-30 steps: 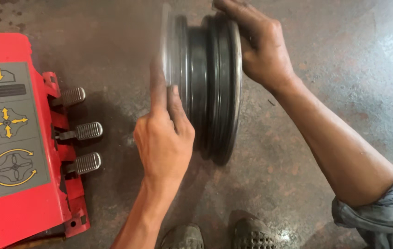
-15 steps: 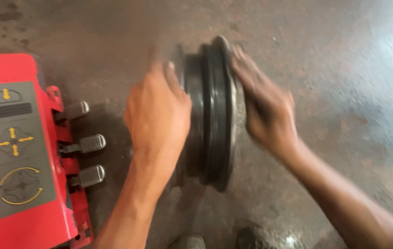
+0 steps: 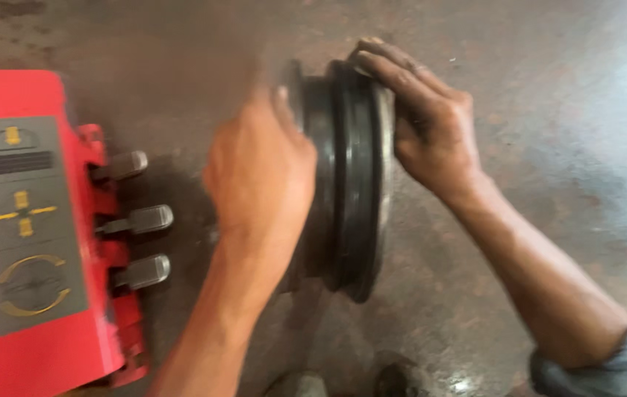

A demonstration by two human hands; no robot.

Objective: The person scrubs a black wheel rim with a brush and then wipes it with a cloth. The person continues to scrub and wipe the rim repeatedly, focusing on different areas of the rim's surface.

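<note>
Dark steel wheel rim [image 3: 350, 184] stands on edge on stained concrete floor [image 3: 534, 88], beside red tyre-changer base [image 3: 27, 220] with three metal pedals [image 3: 141, 219]. Left hand [image 3: 258, 173] flat on near face, right hand [image 3: 427, 121] spread over far flange: opposed palms keep it upright.

The left hand [image 3: 260, 173] shows its back to the camera, blurred, fingers together and pointing up and away, its forearm rising from the bottom edge. The right hand [image 3: 424, 125] lies palm-down and flat, fingers [image 3: 391, 62] stretched leftward, wrist bent, bare forearm running down to the lower right into a grey-blue sleeve.
</note>
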